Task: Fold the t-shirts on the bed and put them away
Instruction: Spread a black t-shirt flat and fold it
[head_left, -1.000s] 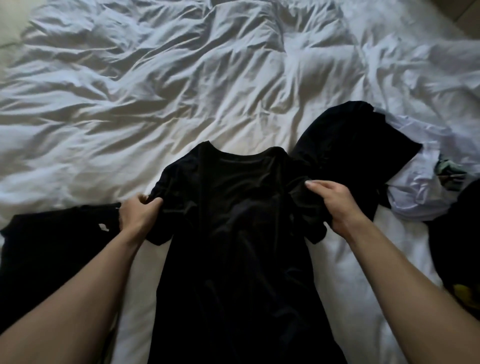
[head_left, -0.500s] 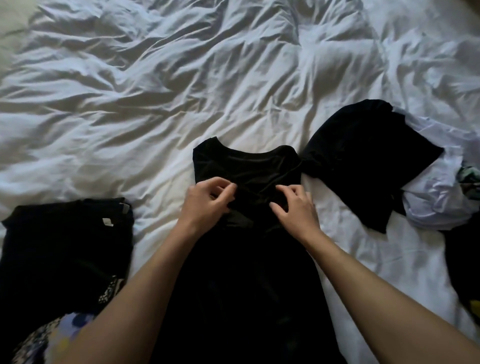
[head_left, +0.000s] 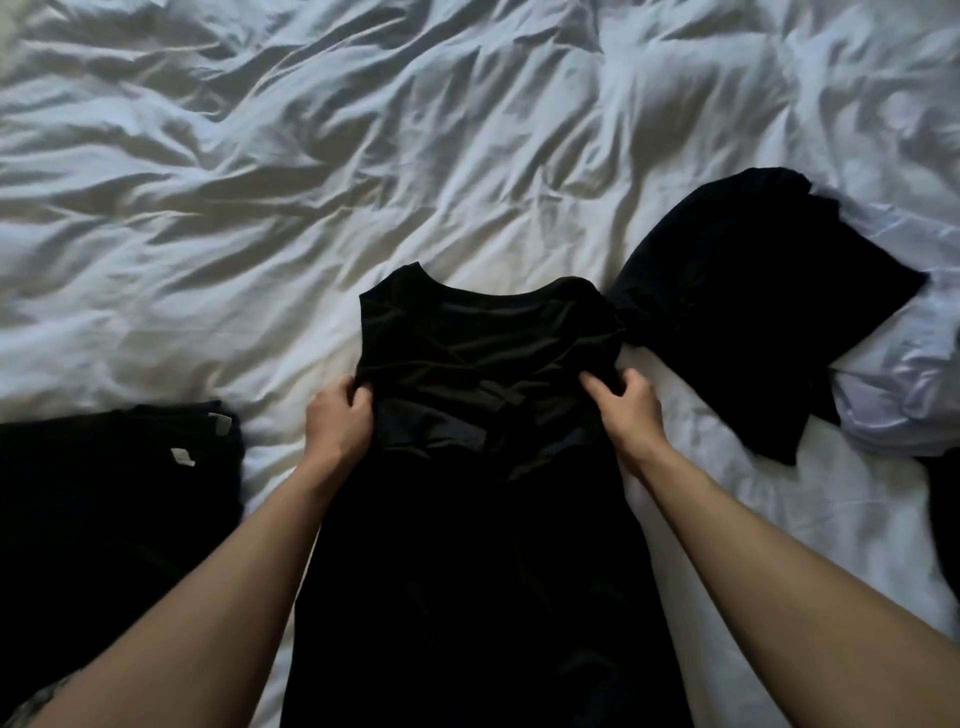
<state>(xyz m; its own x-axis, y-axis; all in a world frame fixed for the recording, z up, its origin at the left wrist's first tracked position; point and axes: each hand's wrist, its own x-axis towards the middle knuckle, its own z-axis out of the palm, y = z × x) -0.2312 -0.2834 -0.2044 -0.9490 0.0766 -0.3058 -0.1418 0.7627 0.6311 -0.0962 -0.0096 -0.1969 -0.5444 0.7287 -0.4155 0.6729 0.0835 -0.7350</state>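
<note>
A black shirt (head_left: 483, 364) lies flat on the bed (head_left: 311, 182), neck end away from the person, with its sleeves folded in over the middle. The left hand (head_left: 337, 423) pinches the left edge of the shirt, and the right hand (head_left: 626, 410) pinches the right edge, both just below the shoulders. Each grip is narrow, with fingers and thumb closed on cloth. The shirt looks soft, thin and light. It will bend and sag anywhere it is not held, so it is best to hold it at both side edges at once, as now, and keep the edges level. I think the next fold is top to bottom. The cloth could slip or bunch, and the tucked sleeves could fall out if it is lifted fast. A black pile (head_left: 114, 493) sits on the left, near the shirt. Another black shirt (head_left: 753, 312) lies loose on the right, touching a pale cloth (head_left: 893, 405).
</note>
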